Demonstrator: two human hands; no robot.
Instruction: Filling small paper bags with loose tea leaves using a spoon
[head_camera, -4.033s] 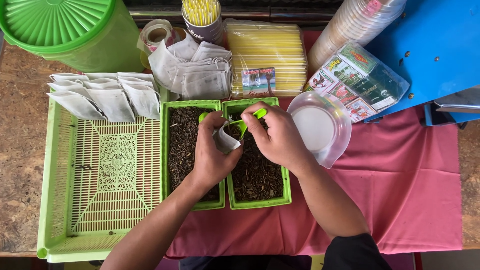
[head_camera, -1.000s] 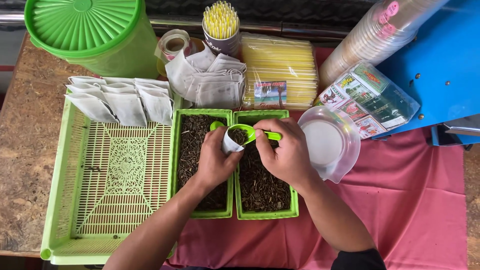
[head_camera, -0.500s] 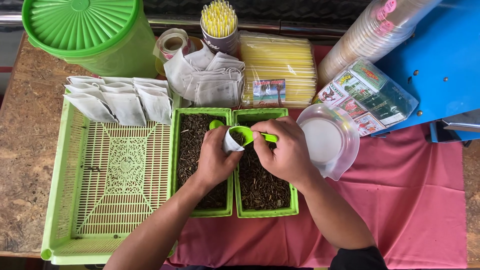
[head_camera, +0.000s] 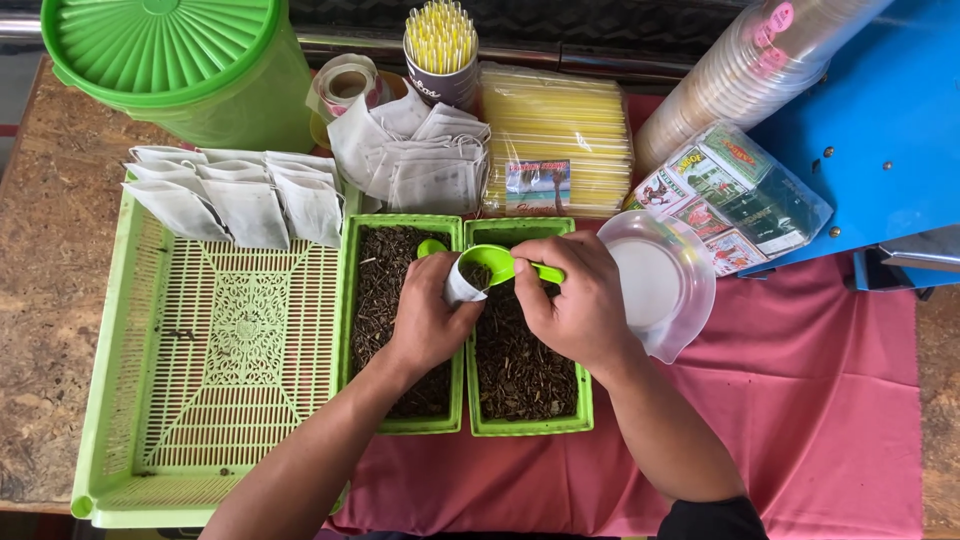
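Note:
My left hand (head_camera: 425, 320) holds a small white filter bag (head_camera: 463, 283) open over the gap between two green trays of dark dried leaves. The left tray (head_camera: 375, 330) and right tray (head_camera: 525, 400) stand side by side. In my right hand (head_camera: 572, 300) is a green plastic scoop (head_camera: 492, 262), tilted into the mouth of the bag. A second green scoop (head_camera: 432, 246) lies in the left tray, partly hidden by my left hand.
A large green slatted tray (head_camera: 215, 370) at left carries a row of filled white bags (head_camera: 235, 200). Behind are a green lidded bucket (head_camera: 170, 60), a pile of empty bags (head_camera: 420, 160), yellow straws (head_camera: 555, 125), stacked cups (head_camera: 745, 70), a clear lid (head_camera: 660, 285) and a blue machine (head_camera: 880, 130).
The scoop has tipped further into the bag's mouth. In the oldest frame the scoop was just above the bag; both hands have stayed over the two trays.

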